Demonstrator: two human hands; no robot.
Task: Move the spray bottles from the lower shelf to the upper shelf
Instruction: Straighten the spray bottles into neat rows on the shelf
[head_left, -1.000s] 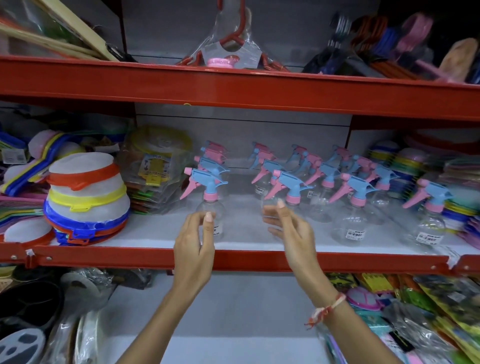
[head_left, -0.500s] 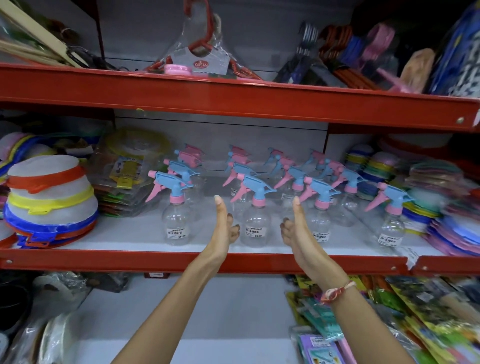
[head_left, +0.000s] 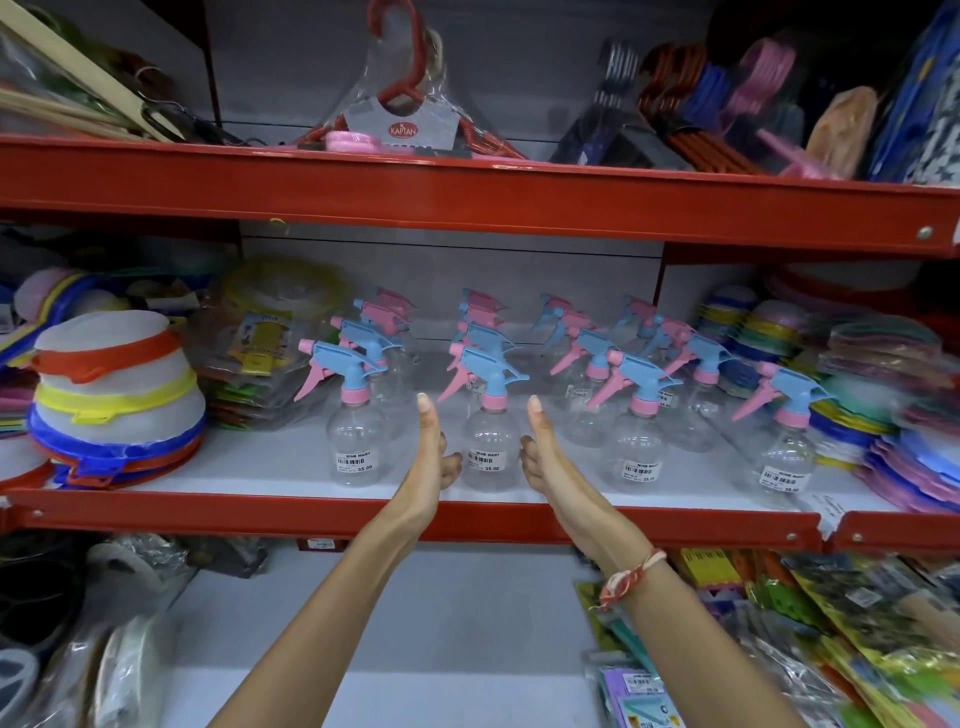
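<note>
Now both hands reach to the lower shelf (head_left: 415, 512), palms facing each other, thumbs up. Left hand (head_left: 434, 457) open, fingers curled loosely, just beside the left flank of the front centre spray bottle (head_left: 488, 447). Right hand (head_left: 540, 457) the same on the other flank. Contact with the bottle: cannot tell; neither hand closes around it.

Bottle stands upright near the shelf's front edge, clear round body, price label facing out, pink collar, blue trigger head (head_left: 491, 366). Looks empty, so likely very light and easy to tip. Thin clear plastic will probably flex under a squeeze and may be slick.

Best hold, by my reading: the narrow neck at the collar, or a gentle cup around the belly.

More spray bottles (head_left: 636, 447) stand in rows alongside and behind, close enough to knock. Upper shelf (head_left: 467, 202) already crowded with packed hangers (head_left: 400, 119).
</note>
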